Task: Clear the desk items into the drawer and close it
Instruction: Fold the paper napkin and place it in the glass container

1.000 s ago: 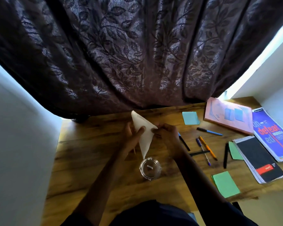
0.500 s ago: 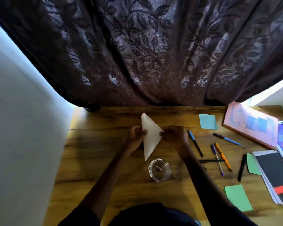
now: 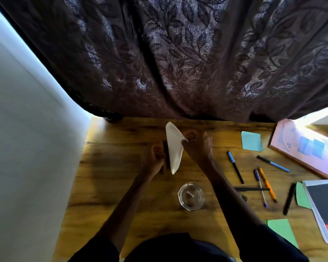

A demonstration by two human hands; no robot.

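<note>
Nearest, a green note (image 3: 281,231) lies at the right of the desk (image 3: 112,186). A glass dish (image 3: 191,196) stands between the forearms. The black notebook (image 3: 324,205) carries a red label, its text too blurred to read. 6 pens (image 3: 235,167) lie loose.

Beyond, the right hand (image 3: 197,146) pinches the right edge of the folded white paper (image 3: 173,148), held above the desk's far middle. The left hand (image 3: 153,157) is curled just beside the paper; its grip cannot be told.

Versus 0.5 s ago, the paper remains between both hands; the view has swung left.
</note>
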